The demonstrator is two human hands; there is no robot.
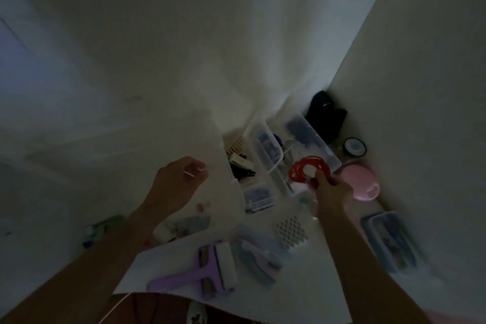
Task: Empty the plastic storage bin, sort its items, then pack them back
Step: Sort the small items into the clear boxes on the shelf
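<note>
The frame is dim and blurred. A clear plastic storage bin point(332, 153) stands at the far middle of a white surface, with smaller clear trays point(259, 137) and dark items inside. My right hand point(328, 187) grips a red ring-shaped item point(302, 166) and holds it over the bin's near end. To the left of the bin, my left hand point(181, 179) pinches a small thin white thing point(188, 173) between thumb and fingers.
A pink round case point(361, 183), a black-rimmed round tin point(355, 147) and a black pouch point(326, 113) lie right of the bin. Nearer lie a purple lint roller point(202, 268), a white grid piece point(291, 231), a blue-rimmed clear box point(389, 242) and small bottles point(181, 226).
</note>
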